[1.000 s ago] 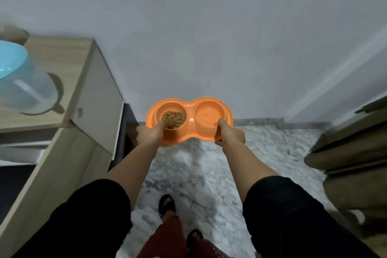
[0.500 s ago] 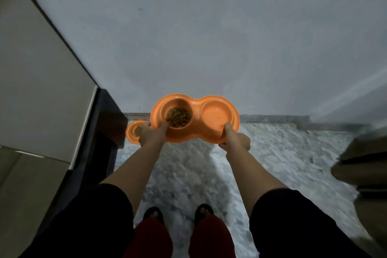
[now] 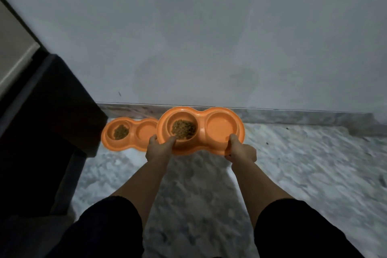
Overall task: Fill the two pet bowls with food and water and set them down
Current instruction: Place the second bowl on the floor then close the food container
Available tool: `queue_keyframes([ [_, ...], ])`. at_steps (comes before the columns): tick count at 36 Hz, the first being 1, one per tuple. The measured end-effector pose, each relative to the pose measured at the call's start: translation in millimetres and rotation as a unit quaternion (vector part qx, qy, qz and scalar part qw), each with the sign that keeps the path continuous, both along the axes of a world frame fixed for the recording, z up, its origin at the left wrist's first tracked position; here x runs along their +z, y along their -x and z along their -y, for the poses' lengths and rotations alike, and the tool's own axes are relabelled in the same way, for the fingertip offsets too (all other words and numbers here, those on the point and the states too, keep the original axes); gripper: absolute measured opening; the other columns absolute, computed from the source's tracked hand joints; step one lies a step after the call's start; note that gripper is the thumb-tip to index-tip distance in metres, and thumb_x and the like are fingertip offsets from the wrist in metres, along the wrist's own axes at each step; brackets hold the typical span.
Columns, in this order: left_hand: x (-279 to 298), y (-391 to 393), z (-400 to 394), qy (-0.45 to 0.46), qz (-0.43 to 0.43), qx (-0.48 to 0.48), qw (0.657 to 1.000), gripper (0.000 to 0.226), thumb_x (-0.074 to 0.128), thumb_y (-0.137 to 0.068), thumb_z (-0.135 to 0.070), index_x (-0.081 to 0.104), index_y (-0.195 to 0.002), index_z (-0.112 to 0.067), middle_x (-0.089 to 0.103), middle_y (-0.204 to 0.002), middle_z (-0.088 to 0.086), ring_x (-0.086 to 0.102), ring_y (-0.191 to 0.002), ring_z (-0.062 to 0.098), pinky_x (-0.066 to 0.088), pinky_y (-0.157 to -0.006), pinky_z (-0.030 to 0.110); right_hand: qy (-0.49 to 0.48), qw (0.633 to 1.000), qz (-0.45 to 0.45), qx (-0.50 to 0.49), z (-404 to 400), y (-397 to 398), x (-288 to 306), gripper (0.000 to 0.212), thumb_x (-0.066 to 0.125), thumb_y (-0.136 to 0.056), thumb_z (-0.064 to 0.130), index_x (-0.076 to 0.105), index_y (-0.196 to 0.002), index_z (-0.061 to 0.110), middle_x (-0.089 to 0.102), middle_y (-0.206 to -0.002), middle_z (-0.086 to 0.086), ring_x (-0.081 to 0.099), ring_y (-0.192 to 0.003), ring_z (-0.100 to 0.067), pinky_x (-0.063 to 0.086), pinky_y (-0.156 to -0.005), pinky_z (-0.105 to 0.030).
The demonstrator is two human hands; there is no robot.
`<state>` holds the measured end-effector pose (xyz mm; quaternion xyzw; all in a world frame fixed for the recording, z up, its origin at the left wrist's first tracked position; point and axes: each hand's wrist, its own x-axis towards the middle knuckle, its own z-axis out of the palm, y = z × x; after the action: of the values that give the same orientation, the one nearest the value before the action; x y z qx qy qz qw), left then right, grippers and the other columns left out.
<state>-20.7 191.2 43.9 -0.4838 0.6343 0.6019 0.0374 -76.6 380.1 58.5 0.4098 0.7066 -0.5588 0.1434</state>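
We hold the second double bowl (image 3: 200, 130) level, our left hand (image 3: 159, 148) clamped on its rim at seven o'clock and our right hand (image 3: 240, 150) at five. It hangs near the skirting, overlapping the first double bowl (image 3: 127, 133) resting on the marbled floor (image 3: 303, 174) at nine o'clock. We should lower it flat, clear of that neighbour. Smooth moulded orange plastic; rough brown kibble (image 3: 183, 129) fills the left well; whether the right holds water we cannot tell.

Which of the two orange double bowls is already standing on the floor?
The left double bowl, beside the dark cabinet; no hand touches it. The other double bowl is gripped at both ends by the left hand and right hand.
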Motion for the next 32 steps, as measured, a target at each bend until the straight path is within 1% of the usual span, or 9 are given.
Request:
queue_keyframes([
  [3,-39,12,1,-0.003,0.000,-0.004,1.000,0.078,0.069,-0.081,-0.042,0.034,-0.148,-0.022,0.050,-0.141,0.011,0.049,-0.127,0.035,0.042,-0.107,0.047,0.000,1.000,-0.013,0.002,1,9,-41,0.047,0.068,-0.067,0.048,0.062,-0.078,0.003,0.065,-0.086,-0.016,0.068,-0.078,-0.035,0.058,-0.077,-0.047],
  [5,-61,19,0,-0.010,-0.002,-0.002,1.000,0.076,0.069,-0.081,-0.042,0.035,-0.147,-0.024,0.051,-0.141,0.009,0.048,-0.128,0.034,0.040,-0.108,0.047,-0.009,1.000,-0.021,0.001,-1,17,-65,0.044,0.068,-0.066,0.049,0.059,-0.071,0.006,0.065,-0.081,-0.015,0.068,-0.079,-0.035,0.058,-0.078,-0.048],
  [10,-108,36,0,-0.021,0.016,0.007,1.000,0.094,0.069,-0.051,-0.058,0.052,-0.134,-0.016,0.061,-0.127,0.012,0.056,-0.118,0.035,0.047,-0.102,0.049,-0.020,1.000,-0.020,0.000,-2,31,-96,0.042,0.068,-0.068,0.046,0.053,-0.066,0.007,0.060,-0.075,-0.012,0.067,-0.082,-0.036,0.057,-0.080,-0.049],
  [13,-112,40,-4,-0.015,0.036,0.010,0.999,0.071,0.071,-0.072,-0.050,0.059,-0.122,-0.002,0.064,-0.119,0.016,0.059,-0.112,0.036,0.049,-0.098,0.043,-0.025,1.000,-0.007,0.001,-1,37,-107,0.041,0.069,-0.071,0.044,0.049,-0.065,0.008,0.056,-0.073,-0.011,0.066,-0.086,-0.036,0.057,-0.081,-0.049],
  [16,-127,49,-4,-0.003,0.060,0.007,0.998,0.060,0.068,-0.083,-0.043,0.056,-0.123,-0.001,0.062,-0.119,0.016,0.058,-0.112,0.035,0.046,-0.089,0.038,-0.032,0.999,0.007,0.000,1,46,-122,0.044,0.069,-0.074,0.044,0.052,-0.073,0.004,0.058,-0.080,-0.013,0.065,-0.089,-0.036,0.056,-0.084,-0.049],
  [20,-144,59,-1,-0.013,0.062,0.000,0.998,0.059,0.068,-0.083,-0.043,0.056,-0.125,-0.004,0.062,-0.123,0.014,0.058,-0.114,0.033,0.047,-0.095,0.040,-0.040,0.999,0.031,0.011,2,60,-142,0.044,0.066,-0.079,0.044,0.054,-0.089,0.002,0.058,-0.091,-0.016,0.062,-0.088,-0.032,0.054,-0.084,-0.043],
  [25,-161,68,5,-0.016,0.077,-0.016,0.997,0.061,0.066,-0.084,-0.045,0.054,-0.130,-0.007,0.061,-0.126,0.014,0.057,-0.114,0.032,0.047,-0.095,0.040,-0.046,0.997,0.055,0.019,6,69,-161,0.046,0.066,-0.078,0.046,0.053,-0.089,0.004,0.063,-0.099,-0.018,0.063,-0.096,-0.035,0.053,-0.083,-0.042],
  [29,-173,74,9,-0.015,0.086,-0.018,0.996,0.064,0.067,-0.082,-0.046,0.054,-0.131,-0.007,0.060,-0.128,0.013,0.056,-0.117,0.033,0.046,-0.098,0.040,-0.055,0.996,0.064,0.025,9,72,-175,0.043,0.066,-0.078,0.045,0.050,-0.068,0.006,0.062,-0.088,-0.016,0.063,-0.095,-0.036,0.053,-0.090,-0.047],
  [32,-178,77,10,-0.011,0.089,-0.022,0.996,0.063,0.068,-0.083,-0.046,0.055,-0.131,-0.008,0.060,-0.129,0.013,0.055,-0.119,0.032,0.046,-0.097,0.039,-0.050,0.996,0.068,0.020,11,72,-178,0.044,0.065,-0.080,0.044,0.045,-0.062,0.010,0.056,-0.077,-0.013,0.062,-0.094,-0.035,0.053,-0.090,-0.046],
])
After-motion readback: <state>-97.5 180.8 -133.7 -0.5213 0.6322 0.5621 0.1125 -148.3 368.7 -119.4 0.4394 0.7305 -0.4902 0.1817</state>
